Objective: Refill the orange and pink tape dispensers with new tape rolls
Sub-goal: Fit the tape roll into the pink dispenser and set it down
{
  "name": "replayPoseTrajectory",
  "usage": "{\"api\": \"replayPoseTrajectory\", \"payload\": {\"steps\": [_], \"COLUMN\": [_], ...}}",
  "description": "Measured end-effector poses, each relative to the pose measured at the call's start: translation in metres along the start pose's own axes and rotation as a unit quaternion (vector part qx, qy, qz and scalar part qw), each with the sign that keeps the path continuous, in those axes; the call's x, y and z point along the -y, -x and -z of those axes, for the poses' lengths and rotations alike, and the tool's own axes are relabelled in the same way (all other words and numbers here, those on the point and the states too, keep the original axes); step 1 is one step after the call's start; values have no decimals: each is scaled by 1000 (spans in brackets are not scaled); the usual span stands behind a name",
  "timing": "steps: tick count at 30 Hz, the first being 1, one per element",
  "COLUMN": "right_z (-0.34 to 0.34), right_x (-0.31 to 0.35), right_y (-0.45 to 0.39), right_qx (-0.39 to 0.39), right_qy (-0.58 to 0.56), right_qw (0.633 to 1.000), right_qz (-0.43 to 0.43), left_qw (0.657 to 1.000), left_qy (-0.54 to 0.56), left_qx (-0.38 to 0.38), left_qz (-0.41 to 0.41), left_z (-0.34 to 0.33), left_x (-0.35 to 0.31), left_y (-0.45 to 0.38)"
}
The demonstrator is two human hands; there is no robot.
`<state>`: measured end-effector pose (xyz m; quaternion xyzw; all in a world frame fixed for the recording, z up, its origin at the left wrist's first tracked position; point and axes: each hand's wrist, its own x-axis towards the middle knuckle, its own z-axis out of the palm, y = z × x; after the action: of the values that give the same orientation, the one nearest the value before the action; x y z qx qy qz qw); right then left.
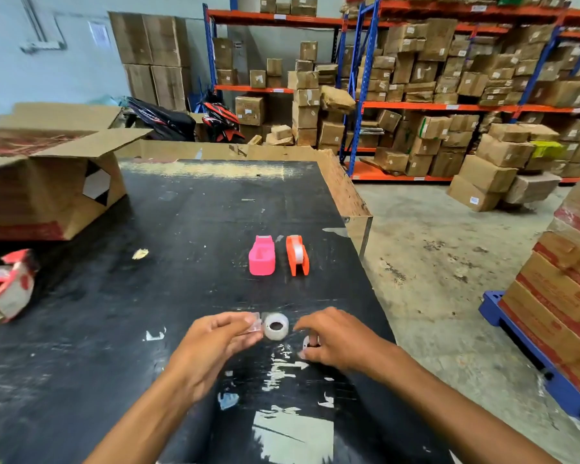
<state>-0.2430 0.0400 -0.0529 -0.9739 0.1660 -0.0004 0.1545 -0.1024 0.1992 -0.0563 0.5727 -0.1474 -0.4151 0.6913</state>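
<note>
Hands (221,333) flanking tape roll (276,326).

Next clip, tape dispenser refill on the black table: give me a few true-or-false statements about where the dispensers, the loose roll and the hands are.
1. The pink dispenser stands left of the orange dispenser. True.
2. The orange dispenser is empty. False: a tape roll sits in it.
3. A loose tape roll lies on the table between the left hand and the right hand. True.
4. The right hand grips the pink dispenser. False: both hands are near the table's front edge, apart from the dispensers.
5. An open cardboard box sits at the table's far right. False: far left.
</note>
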Motion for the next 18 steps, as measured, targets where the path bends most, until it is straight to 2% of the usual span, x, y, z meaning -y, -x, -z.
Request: {"api": "replayPoseTrajectory", "payload": {"steps": [6, 9, 11, 12, 14, 16, 17, 18], "right_z": [4, -15, -17, -14, -6, 3, 7, 10], "right_x": [20, 33, 36, 38, 43, 52, 55, 57], "right_y": [-32, -47, -53, -54, -55, -51, -48, -45], "right_qx": [-55, -16, -18, -33, -63, -49, -39, -36], "right_qy": [-16, 32, 17, -22, -194, -401, -457, -471], "right_qw": [998, 999, 998, 997, 976, 912, 887, 881], "right_qz": [-4, -36, -57, -65, -79, -67, -51, -37], "left_qw": [997, 997, 996, 995, 996, 997, 997, 997], "left_qy": [3, -5, -27, -35, -19, 8, 17, 20], "left_qx": [-60, -65, -73, -76, -73, -51, -38, -25], "left_qz": [-42, -45, -49, -53, -56, -59, -62, -67], "left_z": [18, 24, 29, 32, 37, 40, 40, 39], "left_x": [-4, -5, -6, -7, -10, -13, -14, -16], "left_y": [14, 16, 15, 13, 9, 4, 2, -1]}}
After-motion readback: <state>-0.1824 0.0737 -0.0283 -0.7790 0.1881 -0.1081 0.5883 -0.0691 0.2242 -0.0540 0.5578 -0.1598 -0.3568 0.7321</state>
